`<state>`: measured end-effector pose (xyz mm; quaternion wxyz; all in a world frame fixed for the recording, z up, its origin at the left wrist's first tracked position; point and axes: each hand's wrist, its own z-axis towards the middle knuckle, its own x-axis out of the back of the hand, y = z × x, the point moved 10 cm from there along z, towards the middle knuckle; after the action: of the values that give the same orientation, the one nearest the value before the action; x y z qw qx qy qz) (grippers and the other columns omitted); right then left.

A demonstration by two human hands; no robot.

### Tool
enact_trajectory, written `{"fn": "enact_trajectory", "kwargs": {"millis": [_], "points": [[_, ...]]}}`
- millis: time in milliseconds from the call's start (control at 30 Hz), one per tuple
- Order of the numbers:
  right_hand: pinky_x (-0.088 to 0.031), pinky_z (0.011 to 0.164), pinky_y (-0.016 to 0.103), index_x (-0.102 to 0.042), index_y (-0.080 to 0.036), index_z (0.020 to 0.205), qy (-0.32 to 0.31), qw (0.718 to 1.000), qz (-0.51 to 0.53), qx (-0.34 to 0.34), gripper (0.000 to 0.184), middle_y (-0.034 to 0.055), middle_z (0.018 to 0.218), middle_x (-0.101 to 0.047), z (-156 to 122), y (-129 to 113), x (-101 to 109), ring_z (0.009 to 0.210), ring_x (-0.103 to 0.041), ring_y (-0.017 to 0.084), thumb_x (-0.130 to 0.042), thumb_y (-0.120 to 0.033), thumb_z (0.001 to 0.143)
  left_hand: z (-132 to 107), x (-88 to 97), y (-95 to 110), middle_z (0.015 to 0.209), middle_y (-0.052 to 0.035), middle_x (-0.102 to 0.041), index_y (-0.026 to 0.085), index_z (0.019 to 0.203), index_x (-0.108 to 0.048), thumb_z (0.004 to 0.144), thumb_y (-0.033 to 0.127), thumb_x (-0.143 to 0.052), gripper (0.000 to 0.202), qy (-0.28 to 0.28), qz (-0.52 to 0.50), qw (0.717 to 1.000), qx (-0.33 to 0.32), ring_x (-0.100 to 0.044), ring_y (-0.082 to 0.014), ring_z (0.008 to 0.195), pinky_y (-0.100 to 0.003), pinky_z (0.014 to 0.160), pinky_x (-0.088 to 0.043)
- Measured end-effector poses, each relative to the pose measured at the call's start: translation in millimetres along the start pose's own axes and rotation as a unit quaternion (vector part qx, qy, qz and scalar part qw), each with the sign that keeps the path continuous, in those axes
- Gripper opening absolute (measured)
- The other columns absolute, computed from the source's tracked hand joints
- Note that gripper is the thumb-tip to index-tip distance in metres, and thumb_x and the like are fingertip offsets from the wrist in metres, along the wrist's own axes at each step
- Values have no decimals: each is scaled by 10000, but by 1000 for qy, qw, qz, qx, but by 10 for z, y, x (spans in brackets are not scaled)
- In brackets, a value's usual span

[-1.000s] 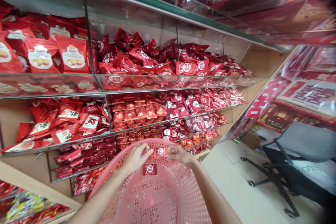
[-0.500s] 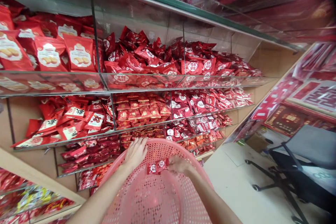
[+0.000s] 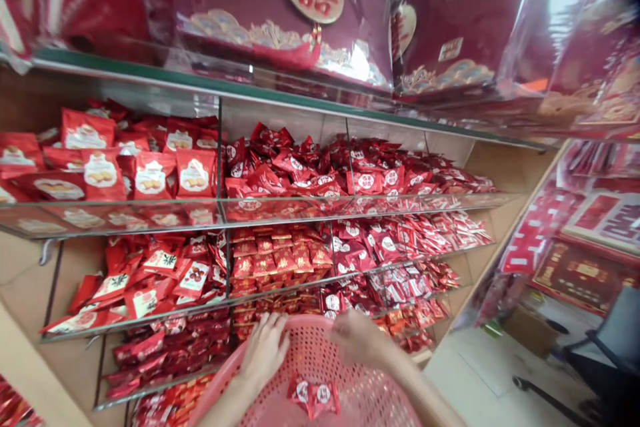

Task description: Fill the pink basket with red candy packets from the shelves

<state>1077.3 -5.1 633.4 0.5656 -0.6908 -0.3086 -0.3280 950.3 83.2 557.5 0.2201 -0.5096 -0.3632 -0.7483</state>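
A pink plastic basket (image 3: 300, 337) with a perforated wall is at the lower middle of the head view. My left hand (image 3: 265, 350) grips its far rim, fingers folded over the edge. Inside lie small red candy packets (image 3: 314, 397) with white round labels, side by side. Over the basket's right rim is my right hand (image 3: 363, 340), blurred and apart from those packets. Its fingers are smeared, so their closure is unclear. The nearest shelf goods are dark red packets (image 3: 333, 300) just beyond it.
Glass-fronted shelves (image 3: 280, 210) hold rows of red snack packets, split by dividers. Maroon gift boxes (image 3: 280, 33) stand on the glass shelf above. A wooden side panel (image 3: 505, 233) bounds the right. A chair (image 3: 595, 360) stands on the floor beyond.
My right hand has left the packets inside the basket and moved up toward the shelf. My left hand stays on the rim. The view has tilted upward, showing more gift boxes.
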Motion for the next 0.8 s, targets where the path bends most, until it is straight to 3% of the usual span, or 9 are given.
{"fn": "enact_trajectory", "kwargs": {"millis": [100,200,233,300,400,533,633,800], "points": [[-363,439,226,-580,-162,622,65,990,60,114,320,29,522,-608,-199,-785,933,432,-512,98,-438,-389,799,37,-25,12,1183,-77,-518,192,1171,-500,786,280,-337,427,-13,-5,1000,10,-414,-221,1129,-379,963,-303],[-396,473,252,-608,-179,671,239,947,-4,214,263,26,572,-612,-411,-1522,1949,479,-524,107,-491,-392,773,55,-38,38,1190,-90,-516,176,1176,-502,790,305,-319,446,-16,-10,1000,12,-404,-244,1141,-394,964,-303],[-419,517,264,-616,-176,694,283,926,-38,245,247,24,602,-614,-446,-1728,2179,527,-541,116,-510,-390,759,56,-43,39,1196,-94,-513,170,1177,-501,791,310,-317,451,-15,-12,1000,12,-400,-249,1145,-398,966,-301],[-448,606,297,-625,-165,769,321,900,-101,278,249,25,681,-624,-377,-2009,2437,624,-567,140,-530,-393,743,54,-54,27,1205,-97,-509,165,1182,-498,793,316,-310,457,-10,-17,1000,13,-393,-256,1154,-402,968,-299],[-449,744,349,-599,-143,957,294,896,-175,284,378,72,913,-627,-44,-2184,2487,815,-576,193,-580,-421,701,46,-82,-8,1214,-96,-503,164,1193,-488,794,317,-306,465,-10,-18,1000,15,-383,-264,1164,-409,972,-296],[-390,898,382,-428,-116,1221,233,911,-207,270,747,144,1203,-498,389,-2242,2397,1069,-482,262,-623,-516,621,39,-106,-32,1234,-84,-491,174,1209,-473,788,312,-320,469,-18,-14,1000,20,-372,-260,1177,-406,982,-289],[-342,967,346,-301,-121,1306,193,924,-189,269,916,135,1288,-424,619,-2274,2354,1150,-425,246,-644,-548,571,39,-117,-43,1249,-79,-481,171,1216,-468,786,304,-318,475,-26,-9,999,28,-360,-256,1190,-405,1001,-267],[-333,979,333,-298,-177,1309,148,937,-195,249,985,109,1317,-396,876,-2260,2319,1160,-421,240,-683,-563,488,46,-124,-56,1254,-71,-477,169,1218,-468,781,299,-317,480,-29,-16,999,34,-354,-260,1193,-398,1001,-270]]}}
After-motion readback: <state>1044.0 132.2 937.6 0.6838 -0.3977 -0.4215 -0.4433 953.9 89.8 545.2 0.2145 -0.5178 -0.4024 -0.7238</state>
